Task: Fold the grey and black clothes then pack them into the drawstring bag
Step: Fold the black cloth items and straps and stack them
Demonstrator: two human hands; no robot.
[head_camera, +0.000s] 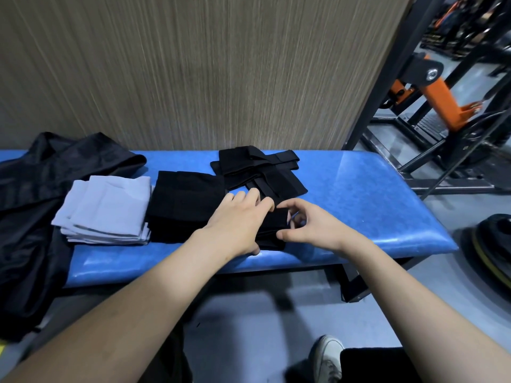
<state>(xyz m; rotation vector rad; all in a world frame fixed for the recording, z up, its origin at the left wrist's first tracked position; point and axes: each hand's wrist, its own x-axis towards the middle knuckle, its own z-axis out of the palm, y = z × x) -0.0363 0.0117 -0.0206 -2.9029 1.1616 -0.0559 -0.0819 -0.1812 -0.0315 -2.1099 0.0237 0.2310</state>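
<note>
**A:** What are the hands busy with?

**B:** A small folded black cloth (272,228) lying on the padded blue vinyl bench (373,194). The left hand (235,222) lies over its left half, fingers bent down on the top and thumb at the near edge, so I'd say it pins the cloth to keep the fold from springing open. The right hand (309,225) comes in from the other side, thumb and curled fingers nipping the cloth's right edge, likely squaring or tucking that last layer.

**A:** So both have hold of it?

**B:** The right plainly pinches it. The left looks more like a press with curled fingers wrapped over the edge; I read it as holding the same piece.

**A:** What sits around that grip?

**B:** Just left of it, touching the left hand's side, a bigger folded black garment (185,205). Further left, a neat stack of folded pale grey cloths (107,208). Just beyond the fingers, a flat black piece with straps (260,170), its folds looser. Farthest left, the dark shiny drawstring bag (36,189), slumped on the bench end and hanging over it.

**A:** Why laid out that way?

**B:** My guess: finished folds line up toward the bag, ready for packing. Nothing appears to be packed yet, so folding seems nearly done.
</note>
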